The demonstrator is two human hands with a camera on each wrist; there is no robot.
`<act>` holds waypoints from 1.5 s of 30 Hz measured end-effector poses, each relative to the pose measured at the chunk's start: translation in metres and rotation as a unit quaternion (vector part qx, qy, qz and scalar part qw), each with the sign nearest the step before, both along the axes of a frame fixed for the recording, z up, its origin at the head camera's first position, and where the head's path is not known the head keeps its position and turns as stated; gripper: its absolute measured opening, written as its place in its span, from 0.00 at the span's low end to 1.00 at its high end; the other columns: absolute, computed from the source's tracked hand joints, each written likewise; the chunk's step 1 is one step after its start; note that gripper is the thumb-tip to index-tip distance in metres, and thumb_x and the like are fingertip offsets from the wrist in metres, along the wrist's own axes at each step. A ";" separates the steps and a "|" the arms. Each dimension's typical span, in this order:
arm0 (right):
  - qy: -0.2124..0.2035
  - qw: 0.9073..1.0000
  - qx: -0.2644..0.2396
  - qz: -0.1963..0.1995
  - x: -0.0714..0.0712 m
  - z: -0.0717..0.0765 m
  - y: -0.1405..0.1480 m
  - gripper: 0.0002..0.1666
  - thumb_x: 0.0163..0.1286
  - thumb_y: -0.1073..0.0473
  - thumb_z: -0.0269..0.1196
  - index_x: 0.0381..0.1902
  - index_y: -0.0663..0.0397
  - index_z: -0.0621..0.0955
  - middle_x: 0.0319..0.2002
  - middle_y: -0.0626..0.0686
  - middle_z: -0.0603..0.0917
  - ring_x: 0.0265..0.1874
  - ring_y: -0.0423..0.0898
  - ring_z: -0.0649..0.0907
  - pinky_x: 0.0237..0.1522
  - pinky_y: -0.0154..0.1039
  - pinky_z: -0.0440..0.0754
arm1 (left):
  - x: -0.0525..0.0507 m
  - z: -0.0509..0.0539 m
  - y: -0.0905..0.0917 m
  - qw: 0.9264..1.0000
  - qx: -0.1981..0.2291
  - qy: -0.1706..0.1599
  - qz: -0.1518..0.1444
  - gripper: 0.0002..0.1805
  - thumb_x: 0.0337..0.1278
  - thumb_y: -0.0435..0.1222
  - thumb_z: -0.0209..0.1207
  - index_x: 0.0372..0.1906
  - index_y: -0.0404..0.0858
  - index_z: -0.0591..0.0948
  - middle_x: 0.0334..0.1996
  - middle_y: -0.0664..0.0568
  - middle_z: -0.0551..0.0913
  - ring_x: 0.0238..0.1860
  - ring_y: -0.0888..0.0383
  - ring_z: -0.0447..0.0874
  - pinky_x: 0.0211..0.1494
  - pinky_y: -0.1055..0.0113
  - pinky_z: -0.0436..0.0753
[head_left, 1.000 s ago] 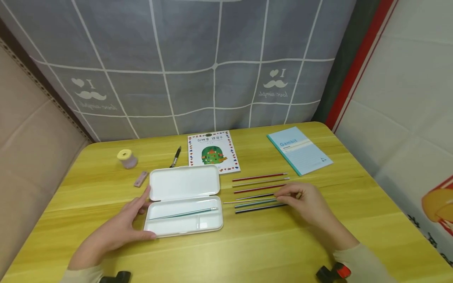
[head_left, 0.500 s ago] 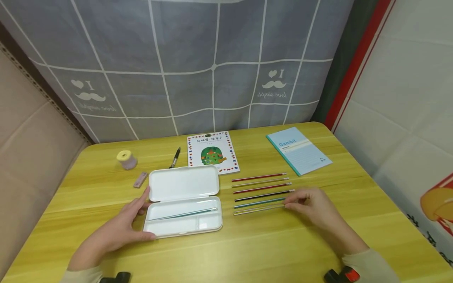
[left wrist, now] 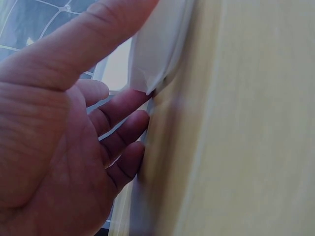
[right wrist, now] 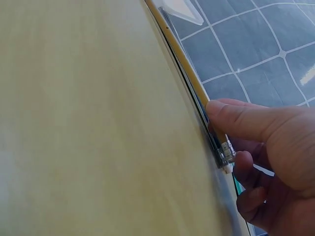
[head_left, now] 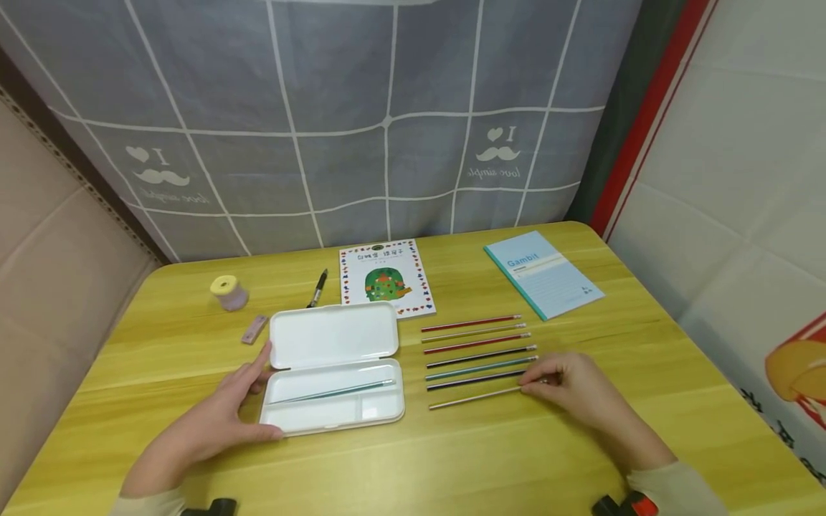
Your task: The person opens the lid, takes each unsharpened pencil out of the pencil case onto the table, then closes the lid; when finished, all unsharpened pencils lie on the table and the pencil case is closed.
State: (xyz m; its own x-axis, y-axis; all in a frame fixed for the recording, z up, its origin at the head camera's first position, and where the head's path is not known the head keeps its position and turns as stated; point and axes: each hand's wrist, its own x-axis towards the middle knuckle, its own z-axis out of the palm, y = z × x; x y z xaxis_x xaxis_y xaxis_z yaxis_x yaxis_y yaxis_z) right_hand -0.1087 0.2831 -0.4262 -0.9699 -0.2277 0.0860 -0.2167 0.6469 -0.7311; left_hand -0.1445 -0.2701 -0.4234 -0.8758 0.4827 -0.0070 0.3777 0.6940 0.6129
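Observation:
My left hand (head_left: 222, 412) lies along the left side of an open white pencil case (head_left: 335, 335). Its thumb rests at the near left corner and its relaxed fingers touch the left edge. One teal pencil (head_left: 332, 391) lies in the case's lower tray. Between thumb and fingertips, my right hand (head_left: 574, 390) pinches a gold pencil (head_left: 474, 398) near its eraser end, also plain as a yellowish pencil (right wrist: 189, 69) in the right wrist view. Beyond it lies a row of several pencils, among them a dark one (head_left: 474, 380), a teal one (head_left: 480, 368) and a red one (head_left: 477, 344).
Behind the case lie a picture book (head_left: 387, 279) and a black pen (head_left: 317, 289). A blue notebook (head_left: 544, 274) is at the back right. To the left are a yellow-lidded sharpener-like container (head_left: 229, 292) and a small pink block (head_left: 254, 330). Curtain hangs behind the table.
My right hand has moved the gold pencil toward me, from over the teal and dark pencils to the near side of the row. My left hand has stayed at the case.

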 end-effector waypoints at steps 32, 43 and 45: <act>0.024 0.999 0.040 -0.014 0.003 -0.001 -0.004 0.09 0.61 0.62 0.78 0.36 0.40 0.92 0.38 0.41 0.90 0.32 0.33 0.80 0.31 0.33 0.78 | 0.002 0.001 0.001 1.000 0.000 -0.001 0.002 0.73 0.44 0.52 0.80 0.86 0.43 0.41 0.64 0.48 0.75 0.60 0.52 0.72 0.61 0.77 0.70; 0.005 0.999 -0.039 -0.018 -0.010 0.017 -0.035 0.07 0.64 0.54 0.77 0.40 0.45 0.92 0.34 0.42 0.87 0.18 0.37 0.69 0.20 0.34 0.68 | 0.001 0.001 0.000 1.000 0.007 0.003 -0.004 0.72 0.46 0.49 0.81 0.86 0.40 0.42 0.63 0.49 0.75 0.58 0.62 0.71 0.60 0.75 0.71; -0.022 0.998 -0.063 -0.016 -0.017 0.021 -0.045 0.10 0.65 0.54 0.76 0.43 0.48 0.92 0.35 0.43 0.89 0.17 0.37 0.67 0.19 0.33 0.66 | 0.001 0.001 0.000 1.000 0.005 0.004 -0.004 0.72 0.46 0.49 0.81 0.86 0.40 0.42 0.63 0.49 0.75 0.58 0.62 0.71 0.60 0.75 0.71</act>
